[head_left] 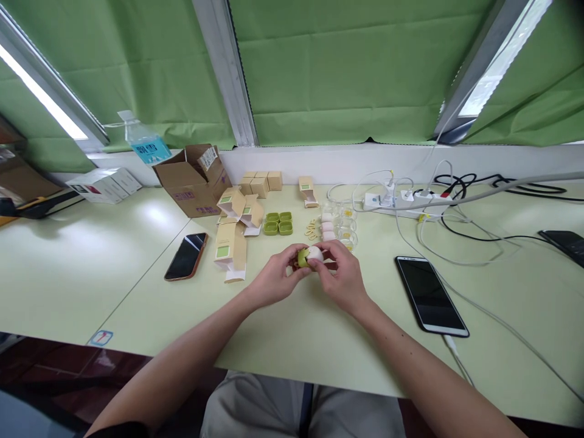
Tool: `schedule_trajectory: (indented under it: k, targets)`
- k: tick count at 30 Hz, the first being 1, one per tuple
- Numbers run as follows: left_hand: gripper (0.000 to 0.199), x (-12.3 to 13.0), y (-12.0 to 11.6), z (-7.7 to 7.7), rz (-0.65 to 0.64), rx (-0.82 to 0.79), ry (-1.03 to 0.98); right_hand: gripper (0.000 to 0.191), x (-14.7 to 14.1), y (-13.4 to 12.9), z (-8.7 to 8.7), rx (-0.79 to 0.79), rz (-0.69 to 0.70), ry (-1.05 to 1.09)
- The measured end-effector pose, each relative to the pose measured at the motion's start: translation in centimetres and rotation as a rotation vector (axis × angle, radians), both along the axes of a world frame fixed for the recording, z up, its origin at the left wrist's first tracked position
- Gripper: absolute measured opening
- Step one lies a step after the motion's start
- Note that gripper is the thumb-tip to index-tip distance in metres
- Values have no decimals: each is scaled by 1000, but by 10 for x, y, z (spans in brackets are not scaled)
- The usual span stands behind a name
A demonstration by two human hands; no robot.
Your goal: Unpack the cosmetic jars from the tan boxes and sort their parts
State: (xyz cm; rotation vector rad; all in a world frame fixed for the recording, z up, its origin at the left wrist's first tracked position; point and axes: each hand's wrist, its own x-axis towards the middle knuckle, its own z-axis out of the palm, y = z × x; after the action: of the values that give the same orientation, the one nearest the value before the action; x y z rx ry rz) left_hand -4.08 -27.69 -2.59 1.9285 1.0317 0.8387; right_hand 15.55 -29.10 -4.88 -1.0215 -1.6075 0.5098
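Observation:
Just above the table's middle, my left hand (281, 274) is closed on a small green cup-like piece (302, 258). My right hand (340, 274) grips a round white piece (314, 254), which sits against the green one; whether they are joined I cannot tell. Beyond my hands are several green square cups (278, 224) in a block, small yellow rings (311, 230), pink-white pieces (327, 226) and clear round covers (347, 224). Opened beige boxes (230, 243) lie to the left of my hands.
A cardboard box (194, 182) stands at the back left, near closed small boxes (261, 183). Phones lie left (186, 257) and right (431, 295) of my arms. A power strip (406, 204) with tangled cables occupies the back right. A bottle (145, 140) leans behind the cardboard box.

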Motion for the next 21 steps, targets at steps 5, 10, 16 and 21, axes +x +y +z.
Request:
schedule_trajectory:
  k: [5,10,16,21]
  targets:
    - [39,-5,9,-4,145,43,25,26,17,5,12,50,-175,56]
    - [46,-7,18,-7,237,-60,-189,22,39,13,10,192,-290,-514]
    - [48,-7,21,-9,294,-55,-225,17,38,13,2,160,-222,-881]
    - [48,-7,21,-13,288,-29,-208,22,36,12,4,133,-276,-923]
